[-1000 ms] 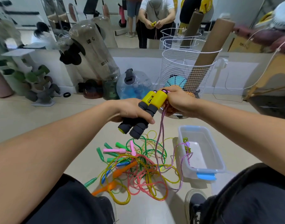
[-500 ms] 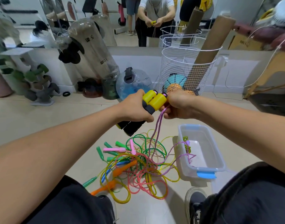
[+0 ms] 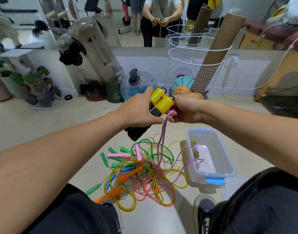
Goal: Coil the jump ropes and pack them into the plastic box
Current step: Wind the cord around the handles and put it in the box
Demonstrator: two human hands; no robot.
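Two yellow-and-black handles held side by side, above the floor, between both hands. Left hand wrapped round the black foam parts, grip curled on them, thumb along the near side; black ends sticking out below the palm. Right hand at the yellow ends, grip pinching the purple braided rope just where it leaves the handles (exact finger placement hidden behind the knuckles). Rope hanging down in a doubled strand from the pinch, then running right, one loop draped over the near left wall of the plastic box.

Box on the floor to the right, clear with blue latches, lid off; small purple piece and a bit of green rope inside at the far left corner.

Pile of jump ropes on the floor just left of the box, uncoiled and tangled: green, pink, yellow, orange, blue handles and cords mixed together.

Beyond the hands: white wire basket holding balls and a cardboard tube, large water jug, mirror along the wall. Dark-trousered knees and shoes at bottom edge.
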